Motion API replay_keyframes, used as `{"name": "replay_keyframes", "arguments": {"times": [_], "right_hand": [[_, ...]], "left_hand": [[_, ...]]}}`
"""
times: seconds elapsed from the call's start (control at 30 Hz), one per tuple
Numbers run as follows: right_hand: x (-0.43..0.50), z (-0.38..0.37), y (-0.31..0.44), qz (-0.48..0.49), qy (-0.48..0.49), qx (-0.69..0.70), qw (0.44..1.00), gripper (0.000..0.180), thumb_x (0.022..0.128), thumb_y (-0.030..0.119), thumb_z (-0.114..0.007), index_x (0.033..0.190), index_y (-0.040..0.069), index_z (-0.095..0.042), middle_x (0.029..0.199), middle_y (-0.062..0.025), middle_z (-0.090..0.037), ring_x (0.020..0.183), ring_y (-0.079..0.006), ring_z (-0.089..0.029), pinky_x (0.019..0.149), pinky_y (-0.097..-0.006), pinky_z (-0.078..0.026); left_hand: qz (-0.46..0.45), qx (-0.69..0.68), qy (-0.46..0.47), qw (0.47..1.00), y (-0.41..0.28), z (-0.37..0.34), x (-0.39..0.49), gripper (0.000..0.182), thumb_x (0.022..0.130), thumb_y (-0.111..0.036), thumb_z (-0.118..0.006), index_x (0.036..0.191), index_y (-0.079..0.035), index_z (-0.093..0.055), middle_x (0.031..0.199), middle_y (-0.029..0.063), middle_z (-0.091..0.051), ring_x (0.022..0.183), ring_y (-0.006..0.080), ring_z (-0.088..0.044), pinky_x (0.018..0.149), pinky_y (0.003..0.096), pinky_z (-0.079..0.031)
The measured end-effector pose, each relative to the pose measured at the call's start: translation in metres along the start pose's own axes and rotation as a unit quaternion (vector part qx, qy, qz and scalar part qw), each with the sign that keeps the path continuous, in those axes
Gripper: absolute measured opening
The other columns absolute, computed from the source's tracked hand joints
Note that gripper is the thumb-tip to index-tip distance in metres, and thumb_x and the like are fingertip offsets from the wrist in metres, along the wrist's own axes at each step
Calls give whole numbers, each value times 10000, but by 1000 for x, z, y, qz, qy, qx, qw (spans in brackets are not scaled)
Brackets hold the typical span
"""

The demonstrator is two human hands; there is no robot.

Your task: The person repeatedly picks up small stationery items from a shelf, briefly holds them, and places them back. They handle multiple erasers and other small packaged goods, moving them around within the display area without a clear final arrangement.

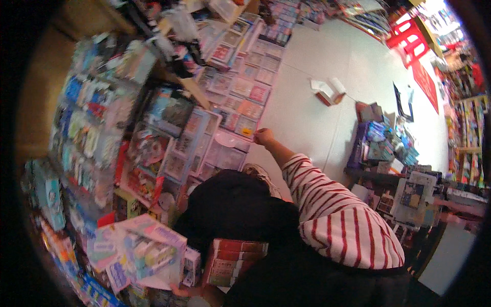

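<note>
My right arm in a red-and-white striped sleeve reaches forward. My right hand (264,136) has curled fingers at the edge of a row of flat clear-fronted packages (245,124); whether it grips anything is too blurred to tell. At the bottom edge, part of my left hand (191,293) shows against the lower side of a pastel cardboard box (153,249) with small pale items in it. The rest of that hand is hidden. Close beside it are a red printed package (238,261) and a small narrow box (190,266). My black garment covers the lower middle.
A rack of hanging packages (92,126) stands left. On the pale floor (307,46) lies an opened cardboard carton (328,92). To the right are a purple bin (353,149) heaped with packaged goods and, farther off, a red plastic stool (408,40).
</note>
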State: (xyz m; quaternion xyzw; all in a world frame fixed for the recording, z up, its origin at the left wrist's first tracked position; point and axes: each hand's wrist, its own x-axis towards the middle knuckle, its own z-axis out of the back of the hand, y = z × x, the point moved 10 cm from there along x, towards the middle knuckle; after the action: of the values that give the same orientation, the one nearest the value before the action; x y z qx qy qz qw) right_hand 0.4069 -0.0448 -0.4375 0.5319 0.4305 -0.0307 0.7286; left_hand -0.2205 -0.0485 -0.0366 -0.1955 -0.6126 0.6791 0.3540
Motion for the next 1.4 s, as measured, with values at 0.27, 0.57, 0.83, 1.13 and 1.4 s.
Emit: {"name": "replay_keyframes", "arguments": {"times": [0.27, 0.57, 0.83, 1.13, 1.4], "right_hand": [[-31, 97, -76, -88, -106, -272, 952, 193, 664, 131, -661, 829, 31, -652, 762, -157, -658, 707, -308, -644, 644, -369, -511], [-20, 18, 24, 175, -93, -246, 949, 176, 735, 167, -686, 855, 51, -631, 779, -112, -652, 719, -214, -625, 655, -333, -486], [-59, -32, 107, 288, -32, -172, 941, 180, 759, 175, -660, 875, 39, -638, 691, -129, -606, 651, -232, -607, 608, -348, -474], [-192, -70, 272, 571, -10, -162, 804, 115, 787, 75, -663, 871, 5, -627, 741, -120, -567, 640, -198, -577, 583, -294, -456], [-220, -117, 328, 528, -15, -219, 820, 85, 758, 114, -655, 810, 49, -636, 746, -122, -577, 657, -273, -593, 569, -365, -474]], "left_hand": [[91, 17, -30, 995, -35, -22, 2, 671, 755, -482, -555, 1241, -40, -420, 1245, 182, -433, 1090, 341, -466, 878, 473, -425], [162, -30, -45, 985, -32, -28, -10, 685, 759, -489, -534, 1254, -31, -417, 1253, 175, -438, 1099, 337, -464, 888, 470, -416], [250, -108, -60, 960, -24, -32, -28, 698, 762, -494, -516, 1266, -23, -414, 1260, 168, -442, 1108, 334, -462, 898, 467, -408], [270, -149, 9, 951, -36, -61, -46, 752, 748, -516, -525, 1296, -19, -391, 1280, 158, -434, 1127, 336, -445, 907, 465, -397], [281, -193, 46, 939, -27, -61, -42, 726, 751, -478, -480, 1284, 6, -388, 1280, 184, -423, 1128, 357, -451, 919, 469, -399]]}}
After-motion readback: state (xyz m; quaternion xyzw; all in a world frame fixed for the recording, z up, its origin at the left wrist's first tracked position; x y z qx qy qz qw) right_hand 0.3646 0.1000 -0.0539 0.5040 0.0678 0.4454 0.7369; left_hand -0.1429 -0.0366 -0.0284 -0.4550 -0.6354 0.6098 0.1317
